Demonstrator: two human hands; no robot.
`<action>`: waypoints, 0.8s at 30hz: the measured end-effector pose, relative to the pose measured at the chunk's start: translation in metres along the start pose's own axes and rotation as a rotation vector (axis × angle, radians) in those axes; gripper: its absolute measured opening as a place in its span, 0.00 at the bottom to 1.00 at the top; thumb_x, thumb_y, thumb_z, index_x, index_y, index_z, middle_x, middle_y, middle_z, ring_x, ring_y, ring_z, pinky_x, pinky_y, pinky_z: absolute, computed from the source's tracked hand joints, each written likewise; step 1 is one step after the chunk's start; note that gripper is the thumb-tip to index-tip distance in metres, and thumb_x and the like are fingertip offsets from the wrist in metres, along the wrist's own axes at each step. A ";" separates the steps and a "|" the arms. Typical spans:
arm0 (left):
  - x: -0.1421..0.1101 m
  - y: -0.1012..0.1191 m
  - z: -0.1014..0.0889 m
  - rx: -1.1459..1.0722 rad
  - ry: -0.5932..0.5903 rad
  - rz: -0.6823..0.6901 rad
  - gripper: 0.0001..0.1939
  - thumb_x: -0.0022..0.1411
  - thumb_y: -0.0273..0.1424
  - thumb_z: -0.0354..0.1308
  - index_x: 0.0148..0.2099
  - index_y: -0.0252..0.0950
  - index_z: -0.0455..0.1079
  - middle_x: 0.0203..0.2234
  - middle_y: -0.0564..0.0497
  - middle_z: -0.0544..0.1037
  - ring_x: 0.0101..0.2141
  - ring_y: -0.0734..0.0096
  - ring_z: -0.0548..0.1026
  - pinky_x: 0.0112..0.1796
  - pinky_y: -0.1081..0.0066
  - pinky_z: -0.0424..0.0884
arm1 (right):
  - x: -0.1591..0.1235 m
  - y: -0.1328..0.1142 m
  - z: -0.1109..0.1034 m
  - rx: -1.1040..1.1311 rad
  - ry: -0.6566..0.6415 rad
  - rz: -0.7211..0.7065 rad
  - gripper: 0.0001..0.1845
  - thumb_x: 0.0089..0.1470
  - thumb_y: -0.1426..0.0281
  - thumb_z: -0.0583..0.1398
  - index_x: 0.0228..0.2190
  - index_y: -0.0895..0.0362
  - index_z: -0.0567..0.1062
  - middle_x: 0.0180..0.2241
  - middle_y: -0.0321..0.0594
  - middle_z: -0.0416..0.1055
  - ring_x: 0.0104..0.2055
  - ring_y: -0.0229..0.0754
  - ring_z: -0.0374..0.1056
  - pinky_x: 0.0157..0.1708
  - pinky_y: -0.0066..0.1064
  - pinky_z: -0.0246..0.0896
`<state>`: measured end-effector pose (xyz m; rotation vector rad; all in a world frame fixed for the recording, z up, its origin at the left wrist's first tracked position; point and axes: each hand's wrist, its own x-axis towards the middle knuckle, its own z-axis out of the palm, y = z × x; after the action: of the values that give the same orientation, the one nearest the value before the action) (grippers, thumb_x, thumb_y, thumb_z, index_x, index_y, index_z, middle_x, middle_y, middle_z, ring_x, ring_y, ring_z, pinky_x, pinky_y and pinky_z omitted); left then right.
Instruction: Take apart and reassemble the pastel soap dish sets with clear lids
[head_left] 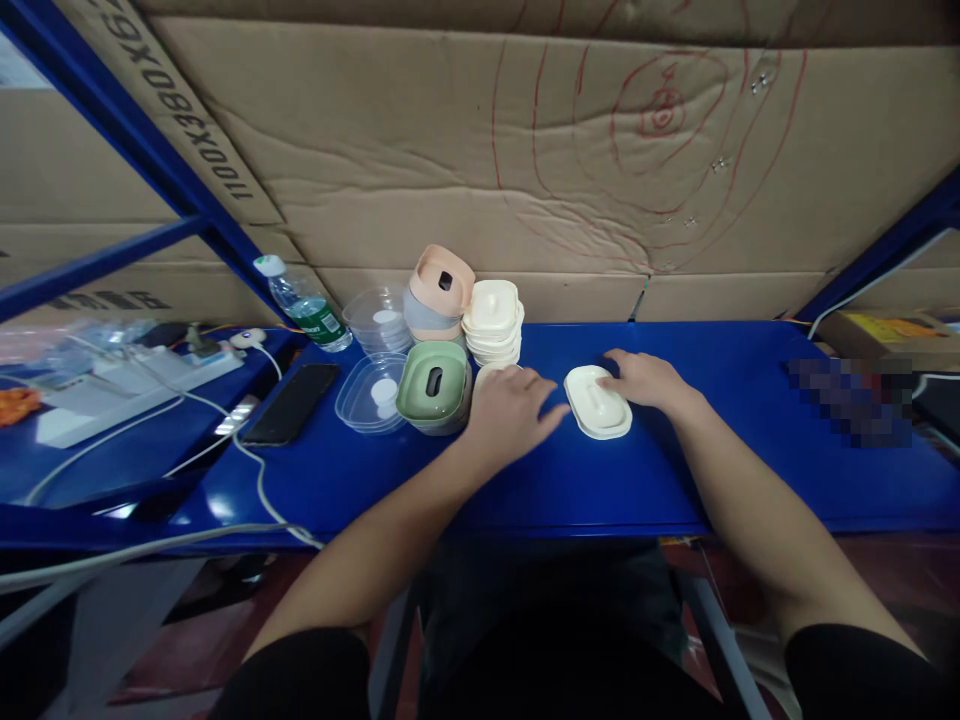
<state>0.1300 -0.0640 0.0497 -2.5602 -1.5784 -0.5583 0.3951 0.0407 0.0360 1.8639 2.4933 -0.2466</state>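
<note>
One cream lid (598,402) is out at 1 o'clock, my R hand (651,382) spread, thumb on it; cream stack (495,320) is at 12. L hand (510,415) spread over another cream pc (489,372), contact unclear.

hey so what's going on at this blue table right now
A person is handling cream lids with bare hands. The right hand touches a cream lid lying flat on the blue table. The left hand is over a cream piece, mostly hidden, just in front of the stack of cream lids. Left of that hand are a green lid, a pile with a peach top and clear plastic containers.
</note>
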 end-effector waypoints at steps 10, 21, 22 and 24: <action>-0.003 -0.080 -0.056 0.192 -0.186 -0.648 0.23 0.66 0.53 0.55 0.37 0.39 0.79 0.39 0.39 0.84 0.43 0.45 0.81 0.41 0.59 0.73 | -0.001 -0.005 0.000 0.008 -0.056 -0.063 0.39 0.65 0.55 0.57 0.71 0.60 0.63 0.54 0.56 0.80 0.59 0.64 0.75 0.53 0.48 0.69; 0.002 -0.076 -0.040 0.141 -0.190 -0.579 0.13 0.63 0.37 0.54 0.32 0.38 0.76 0.35 0.40 0.83 0.39 0.51 0.80 0.39 0.62 0.71 | -0.004 -0.010 0.000 0.017 -0.073 -0.108 0.35 0.66 0.52 0.58 0.67 0.56 0.70 0.56 0.54 0.80 0.59 0.64 0.76 0.52 0.47 0.70; 0.001 -0.075 -0.044 0.140 -0.171 -0.593 0.12 0.63 0.36 0.54 0.31 0.39 0.75 0.35 0.41 0.83 0.39 0.51 0.79 0.38 0.63 0.70 | -0.004 -0.010 -0.001 0.016 -0.074 -0.108 0.34 0.66 0.52 0.58 0.67 0.55 0.71 0.56 0.53 0.80 0.58 0.63 0.76 0.52 0.46 0.70; 0.000 -0.075 -0.053 0.133 -0.121 -0.624 0.11 0.62 0.36 0.56 0.29 0.39 0.73 0.33 0.43 0.82 0.37 0.54 0.78 0.36 0.65 0.68 | -0.004 -0.010 -0.002 0.018 -0.074 -0.109 0.35 0.66 0.52 0.58 0.67 0.55 0.70 0.54 0.52 0.81 0.58 0.62 0.76 0.51 0.45 0.70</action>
<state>0.0501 -0.0427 0.0900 -2.0100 -2.3744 -0.3187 0.3874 0.0341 0.0400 1.6938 2.5536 -0.3346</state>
